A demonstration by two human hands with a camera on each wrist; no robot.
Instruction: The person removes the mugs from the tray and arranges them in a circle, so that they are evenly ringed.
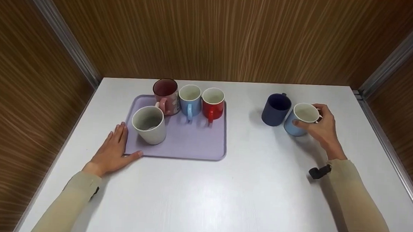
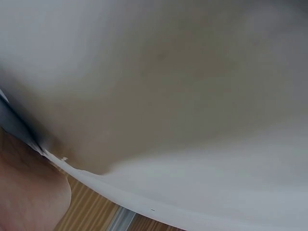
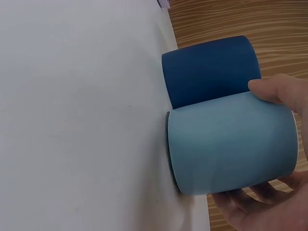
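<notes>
My right hand (image 1: 319, 126) grips a light blue mug (image 1: 294, 126) with a white inside, thumb on the near side and fingers around the handle side. In the right wrist view this light blue mug (image 3: 231, 144) stands close beside a dark blue mug (image 3: 211, 72). On the left, my left hand (image 1: 111, 153) lies with straight fingers along the edge of a lilac tray (image 1: 194, 147), its thumb at the near left corner. The tray bears a white mug (image 1: 154, 132), a pink mug (image 1: 172, 101), another light blue mug (image 1: 189, 102) and a red mug (image 1: 215, 109).
A white table (image 1: 202, 197) carries everything. Wood-grain panels (image 1: 210, 35) close off the back and both sides, with metal strips (image 1: 66, 34) at the corners. The left wrist view shows mostly blurred table surface (image 2: 216, 183).
</notes>
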